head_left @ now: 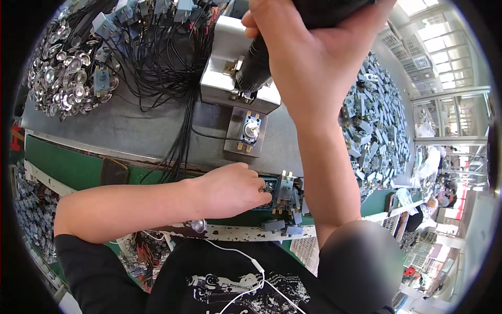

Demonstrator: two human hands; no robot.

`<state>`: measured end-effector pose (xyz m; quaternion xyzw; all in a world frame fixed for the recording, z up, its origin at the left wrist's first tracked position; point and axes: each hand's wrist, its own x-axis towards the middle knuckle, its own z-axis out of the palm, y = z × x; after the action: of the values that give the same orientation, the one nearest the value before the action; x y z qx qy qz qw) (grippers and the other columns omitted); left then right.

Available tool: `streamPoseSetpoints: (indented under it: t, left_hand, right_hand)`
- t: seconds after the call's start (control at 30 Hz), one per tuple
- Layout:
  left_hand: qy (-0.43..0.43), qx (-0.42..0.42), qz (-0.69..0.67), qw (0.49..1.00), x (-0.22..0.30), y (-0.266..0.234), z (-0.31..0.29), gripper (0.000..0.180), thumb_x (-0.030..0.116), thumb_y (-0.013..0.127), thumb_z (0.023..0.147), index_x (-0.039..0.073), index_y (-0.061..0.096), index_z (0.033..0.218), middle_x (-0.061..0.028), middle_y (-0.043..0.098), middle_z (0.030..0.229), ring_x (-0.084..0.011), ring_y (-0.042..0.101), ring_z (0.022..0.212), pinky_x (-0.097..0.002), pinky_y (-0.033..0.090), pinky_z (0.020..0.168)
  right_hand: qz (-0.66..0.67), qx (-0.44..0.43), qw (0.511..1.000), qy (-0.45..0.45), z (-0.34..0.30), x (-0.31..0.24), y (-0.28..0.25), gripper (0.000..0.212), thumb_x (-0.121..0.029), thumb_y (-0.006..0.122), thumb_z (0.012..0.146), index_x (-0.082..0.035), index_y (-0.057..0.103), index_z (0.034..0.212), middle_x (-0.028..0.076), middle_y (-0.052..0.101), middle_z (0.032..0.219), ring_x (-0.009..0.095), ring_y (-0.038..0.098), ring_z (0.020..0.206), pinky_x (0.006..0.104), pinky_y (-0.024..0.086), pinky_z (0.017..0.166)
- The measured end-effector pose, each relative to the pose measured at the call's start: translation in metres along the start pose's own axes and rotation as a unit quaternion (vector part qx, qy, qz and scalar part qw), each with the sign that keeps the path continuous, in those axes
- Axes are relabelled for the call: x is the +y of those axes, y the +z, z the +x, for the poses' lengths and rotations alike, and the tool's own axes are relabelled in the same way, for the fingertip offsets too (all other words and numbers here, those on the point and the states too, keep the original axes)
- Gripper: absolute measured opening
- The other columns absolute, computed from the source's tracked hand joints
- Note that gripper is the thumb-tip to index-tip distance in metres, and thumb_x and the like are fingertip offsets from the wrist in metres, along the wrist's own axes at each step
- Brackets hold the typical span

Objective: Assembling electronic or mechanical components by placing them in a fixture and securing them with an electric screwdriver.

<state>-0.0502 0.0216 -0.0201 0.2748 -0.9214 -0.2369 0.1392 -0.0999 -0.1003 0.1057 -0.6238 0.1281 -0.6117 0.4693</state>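
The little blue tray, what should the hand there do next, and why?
Maybe the left hand should pick one small piece from the blue tray, because it is right at the tray, while the right hand is busy holding the black tool.

The handheld tool [254,63] looks matt plastic, the piled caps [78,92] glossy metal.

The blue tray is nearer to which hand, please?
Left hand: at the left side of the blue tray. The right hand is farther away, gripping the black tool.
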Motion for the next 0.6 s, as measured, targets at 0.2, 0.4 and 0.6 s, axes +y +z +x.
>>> streamPoseSetpoints:
  t: [0.2,0.4,0.6]
  left_hand:
    - [-0.026,-0.018,-0.009,0.999,0.005,-0.004,-0.001,0.012,0.009,0.063,0.083,0.008,0.065,0.094,-0.0055,0.065,0.089,-0.0247,0.066,0.085,-0.0391,0.048,0.075]
    - [-0.028,-0.003,-0.047,0.999,0.006,-0.008,-0.005,0.005,0.015,0.066,0.086,0.012,0.068,0.09,-0.0025,0.065,0.085,-0.0222,0.065,0.085,-0.0381,0.048,0.075]
    - [-0.031,0.03,-0.061,0.997,0.005,-0.008,-0.007,0.009,0.019,0.07,0.086,0.013,0.069,0.091,-0.0026,0.066,0.084,-0.023,0.067,0.086,-0.0392,0.052,0.076]
  right_hand:
    - [-0.07,0.079,0.991,0.08,-0.01,-0.017,0.002,0.068,0.014,0.073,0.087,-0.002,0.032,0.139,0.011,0.067,0.094,0.014,0.066,0.071,0.0274,0.056,0.057]
    - [-0.076,0.077,0.991,0.075,-0.014,-0.026,-0.014,0.065,0.013,0.073,0.087,-0.002,0.034,0.137,0.011,0.067,0.094,0.014,0.066,0.071,0.0273,0.056,0.057]
    - [-0.084,0.081,0.991,0.07,-0.019,-0.03,-0.027,0.062,0.013,0.073,0.086,-0.001,0.037,0.135,0.011,0.067,0.093,0.014,0.066,0.071,0.0271,0.056,0.057]
